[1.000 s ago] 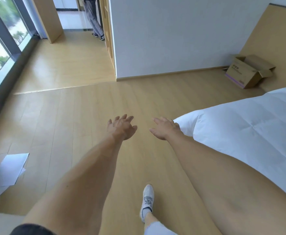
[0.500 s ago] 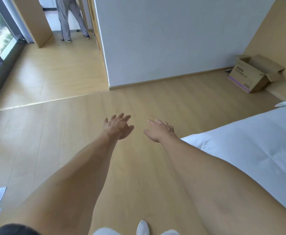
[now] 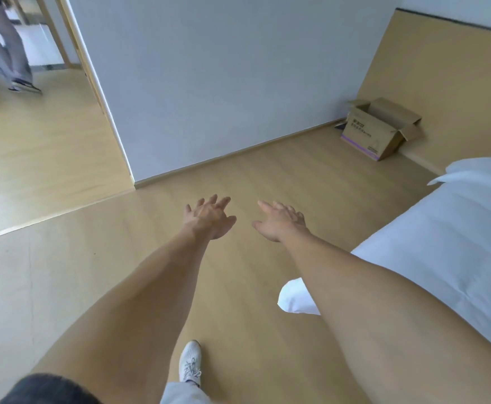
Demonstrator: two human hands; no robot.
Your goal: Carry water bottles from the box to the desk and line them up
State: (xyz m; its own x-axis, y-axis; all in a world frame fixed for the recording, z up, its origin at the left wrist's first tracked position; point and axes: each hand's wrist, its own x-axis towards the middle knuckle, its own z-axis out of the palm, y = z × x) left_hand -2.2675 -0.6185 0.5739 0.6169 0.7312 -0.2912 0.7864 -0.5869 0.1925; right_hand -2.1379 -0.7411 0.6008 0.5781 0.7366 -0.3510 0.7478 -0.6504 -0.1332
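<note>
Both hands, left [image 3: 209, 218] and right [image 3: 280, 223], reach forward released and empty; the box [image 3: 377, 131] sits well ahead, contents unclear.

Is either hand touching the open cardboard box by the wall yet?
Apart. The head view shows left hand and right hand empty, bare floor before the open cardboard box.
</note>
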